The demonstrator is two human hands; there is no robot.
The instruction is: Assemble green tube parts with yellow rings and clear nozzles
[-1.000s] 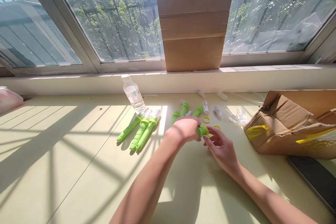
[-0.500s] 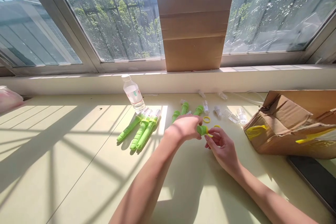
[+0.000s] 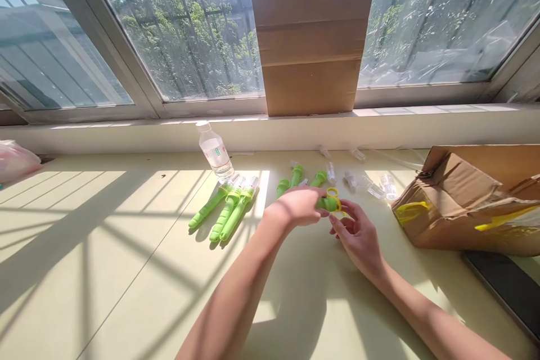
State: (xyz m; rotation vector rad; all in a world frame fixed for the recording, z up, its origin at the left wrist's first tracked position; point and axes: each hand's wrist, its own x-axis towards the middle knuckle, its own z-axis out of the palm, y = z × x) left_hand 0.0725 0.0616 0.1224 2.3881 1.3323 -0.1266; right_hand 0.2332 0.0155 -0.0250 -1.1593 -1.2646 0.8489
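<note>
My left hand [image 3: 298, 206] is closed around a green plastic tube [image 3: 327, 203], its ribbed end pointing right toward my other hand. At that end, my right hand [image 3: 356, 232] pinches a thin yellow ring [image 3: 338, 206]; how far the ring sits over the end is hard to make out. Another yellow ring [image 3: 332, 192] shows just behind the held tube. Beyond my left hand lie several more green tubes [image 3: 297, 172], partly covered by it. Small clear plastic caps [image 3: 350, 180] are scattered behind my right hand.
Several green tubes with clear tops [image 3: 231, 209] lie side by side at the left, by a water bottle [image 3: 215, 152]. An open cardboard box [image 3: 447, 225] stands at the right, with a dark flat device [image 3: 502, 287] in front. Windows rise behind the table.
My right fingers have shifted slightly at the tube's ribbed end, and the yellow ring there shows more clearly. The left hand keeps its hold, almost unmoved.
</note>
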